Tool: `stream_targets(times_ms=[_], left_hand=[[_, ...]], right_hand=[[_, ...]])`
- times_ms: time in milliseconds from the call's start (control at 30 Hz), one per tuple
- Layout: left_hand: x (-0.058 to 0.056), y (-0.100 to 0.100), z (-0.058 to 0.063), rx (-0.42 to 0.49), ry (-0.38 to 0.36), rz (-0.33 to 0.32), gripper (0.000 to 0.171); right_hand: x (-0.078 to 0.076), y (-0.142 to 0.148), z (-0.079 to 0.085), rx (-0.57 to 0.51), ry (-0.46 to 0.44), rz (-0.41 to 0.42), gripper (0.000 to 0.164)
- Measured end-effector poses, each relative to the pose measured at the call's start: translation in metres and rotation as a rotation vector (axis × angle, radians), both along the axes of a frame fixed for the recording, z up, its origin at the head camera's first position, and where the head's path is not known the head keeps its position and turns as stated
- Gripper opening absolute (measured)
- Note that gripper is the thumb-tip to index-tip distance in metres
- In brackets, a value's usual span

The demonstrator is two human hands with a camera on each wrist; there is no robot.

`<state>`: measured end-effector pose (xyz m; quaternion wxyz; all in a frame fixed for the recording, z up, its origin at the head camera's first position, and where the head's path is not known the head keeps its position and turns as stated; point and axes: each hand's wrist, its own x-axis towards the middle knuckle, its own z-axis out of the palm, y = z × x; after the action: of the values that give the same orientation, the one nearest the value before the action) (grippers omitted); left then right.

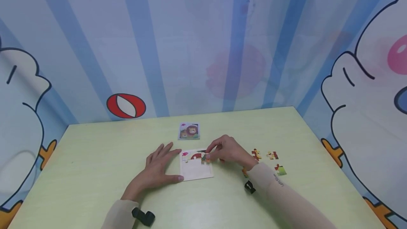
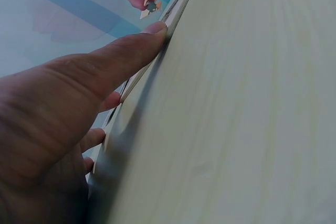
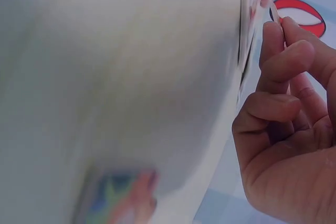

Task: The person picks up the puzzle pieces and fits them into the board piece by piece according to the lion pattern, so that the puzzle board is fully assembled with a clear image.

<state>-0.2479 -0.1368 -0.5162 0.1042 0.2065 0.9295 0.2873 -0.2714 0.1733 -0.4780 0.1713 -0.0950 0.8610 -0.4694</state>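
Wide table (image 1: 95, 162) — left hand (image 1: 155, 170) at board (image 1: 197, 172) edge, right hand (image 1: 229, 150) pinching piece (image 2: 152, 7)

Pale beige sleeves (image 1: 294, 197) are showing, the right one bearing dark lettering (image 1: 278, 180). One blocky black device (image 1: 143, 217) is sitting by the left sleeve, another (image 1: 249, 187) by the right.

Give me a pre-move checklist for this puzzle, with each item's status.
1. Board steadied: ok; the left hand touches the puzzle board's left side.
2. Piece secure: ok; the right hand pinches a puzzle piece.
3. Piece lined up with its neighbours: cannot tell.
4. Room on the board: ok; its lower part is bare.
5. Loose pieces all in sight: not ok; the right arm partly covers some.
6. Lion picture uncovered: ok; it lies beyond the board.
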Motion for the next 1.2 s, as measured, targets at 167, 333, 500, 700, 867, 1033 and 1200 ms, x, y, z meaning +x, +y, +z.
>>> stream_targets(times_ms=[167, 333, 500, 700, 867, 1033, 1200], left_hand=[[0.000, 0.000, 0.000, -0.002, -0.001, -0.001, 0.095], [0.000, -0.001, 0.000, -0.002, -0.004, 0.001, 0.095], [-0.001, -0.001, -0.001, -0.003, -0.003, -0.001, 0.095], [-0.001, -0.001, -0.001, -0.008, -0.001, 0.001, 0.095], [-0.001, -0.001, 0.000, 0.003, -0.012, 0.001, 0.095], [0.000, -0.001, 0.000, 0.016, -0.011, -0.003, 0.094], [0.000, -0.001, 0.001, 0.014, -0.009, -0.002, 0.095]], right_hand=[[0.002, -0.011, -0.002, 0.003, 0.015, 0.031, 0.010], [0.001, -0.020, -0.002, -0.003, 0.027, 0.046, 0.011], [0.000, -0.027, -0.004, 0.006, 0.034, 0.060, 0.011], [-0.001, -0.036, -0.004, -0.019, 0.021, 0.089, 0.008], [-0.004, -0.043, -0.005, -0.001, 0.018, 0.093, 0.008], [-0.006, -0.048, -0.006, 0.007, -0.007, 0.086, 0.009], [-0.006, -0.054, -0.006, -0.001, -0.017, 0.100, 0.007]])
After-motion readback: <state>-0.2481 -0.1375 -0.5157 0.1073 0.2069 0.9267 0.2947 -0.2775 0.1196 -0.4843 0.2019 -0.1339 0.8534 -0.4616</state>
